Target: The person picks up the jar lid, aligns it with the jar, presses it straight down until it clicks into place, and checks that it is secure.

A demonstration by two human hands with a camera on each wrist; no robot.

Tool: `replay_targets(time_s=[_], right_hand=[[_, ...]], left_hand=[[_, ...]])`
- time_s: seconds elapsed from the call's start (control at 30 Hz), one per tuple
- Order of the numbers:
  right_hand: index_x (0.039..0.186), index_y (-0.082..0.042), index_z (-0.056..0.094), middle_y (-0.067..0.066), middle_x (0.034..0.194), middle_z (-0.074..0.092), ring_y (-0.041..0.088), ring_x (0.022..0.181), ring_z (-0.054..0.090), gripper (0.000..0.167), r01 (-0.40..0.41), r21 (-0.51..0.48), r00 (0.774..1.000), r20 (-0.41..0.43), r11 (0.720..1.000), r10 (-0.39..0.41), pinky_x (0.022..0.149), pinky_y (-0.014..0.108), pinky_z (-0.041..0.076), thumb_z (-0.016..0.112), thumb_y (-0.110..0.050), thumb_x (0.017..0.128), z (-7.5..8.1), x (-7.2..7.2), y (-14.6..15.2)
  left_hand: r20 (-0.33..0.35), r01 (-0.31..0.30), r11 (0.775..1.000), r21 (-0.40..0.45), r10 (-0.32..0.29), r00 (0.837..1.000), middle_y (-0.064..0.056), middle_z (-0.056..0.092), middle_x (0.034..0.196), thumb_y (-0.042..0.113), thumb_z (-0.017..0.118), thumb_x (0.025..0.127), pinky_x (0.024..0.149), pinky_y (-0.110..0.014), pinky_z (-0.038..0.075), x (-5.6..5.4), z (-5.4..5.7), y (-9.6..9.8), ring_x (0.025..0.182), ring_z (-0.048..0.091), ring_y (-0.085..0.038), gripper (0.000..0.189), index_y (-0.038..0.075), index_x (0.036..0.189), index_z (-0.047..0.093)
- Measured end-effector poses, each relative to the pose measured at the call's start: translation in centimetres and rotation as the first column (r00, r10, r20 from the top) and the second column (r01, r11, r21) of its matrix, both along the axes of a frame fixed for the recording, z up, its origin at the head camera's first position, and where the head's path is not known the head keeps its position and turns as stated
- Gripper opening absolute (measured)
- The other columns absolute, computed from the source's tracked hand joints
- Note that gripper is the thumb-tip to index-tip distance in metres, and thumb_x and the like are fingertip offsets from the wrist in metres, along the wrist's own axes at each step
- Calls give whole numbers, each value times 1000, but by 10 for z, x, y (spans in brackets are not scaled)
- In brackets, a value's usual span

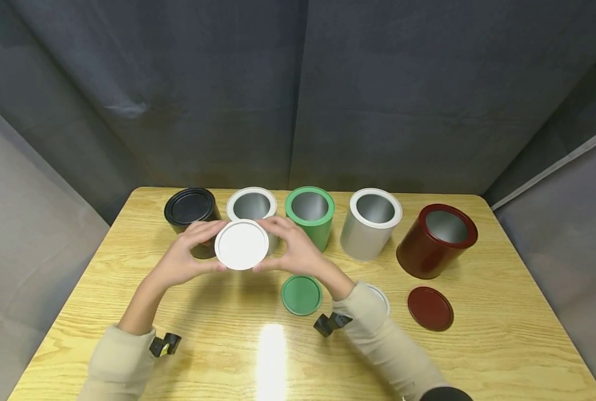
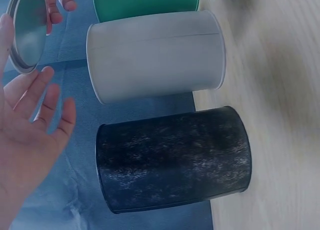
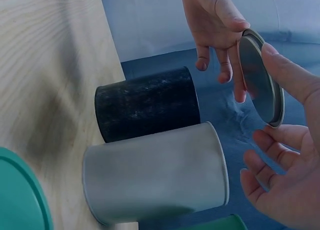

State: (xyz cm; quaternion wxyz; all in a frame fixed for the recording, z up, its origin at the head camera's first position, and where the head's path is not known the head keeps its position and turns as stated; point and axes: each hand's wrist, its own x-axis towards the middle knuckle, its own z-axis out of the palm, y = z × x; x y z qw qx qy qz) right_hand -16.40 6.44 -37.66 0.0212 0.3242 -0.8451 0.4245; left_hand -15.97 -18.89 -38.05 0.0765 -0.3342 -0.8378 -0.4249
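Note:
A round white lid (image 1: 241, 245) is held up between both hands, in front of and above an open white can (image 2: 155, 57). My left hand (image 1: 186, 257) pinches its left edge, thumb at the near side and fingers at the far side. On the opposite edge my right hand (image 1: 298, 253) grips it the same way. The lid's metallic underside shows in both wrist views, tilted and apart from the can. Left of that can stands a black can (image 1: 191, 207) with its lid on, behind the left hand.
Rightward along the back stand an open green can (image 1: 319, 234), another open white can (image 1: 365, 236) and an open dark red can (image 1: 423, 250). Before them lie a green lid (image 1: 301, 295), a white lid (image 1: 382, 298) partly under the right sleeve, and a dark red lid (image 1: 430, 308).

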Motion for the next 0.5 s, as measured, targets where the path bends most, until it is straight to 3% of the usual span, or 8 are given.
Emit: replay_targets(time_s=[0.2, 0.5], right_hand=[[131, -5, 49, 9, 123, 50, 22, 113, 45, 82, -13, 16, 1000, -17, 1000, 13, 92, 41, 38, 85, -28, 60, 8, -7, 1], [130, -5, 50, 8, 122, 52, 22, 112, 44, 81, -3, 51, 999, -32, 999, 4, 91, 43, 37, 84, -30, 61, 15, -18, 4]], left_hand=[[-54, 23, 1000, -10, -24, 998, -15, 55, 122, 5, 84, 56, 70, -31, 40, -7, 8, 1, 96, 44, -17, 77, -3, 126, 52], [-63, 31, 999, -33, -33, 997, -15, 56, 121, 7, 84, 57, 68, -31, 40, -16, 19, 4, 94, 44, -19, 76, -4, 125, 52]])
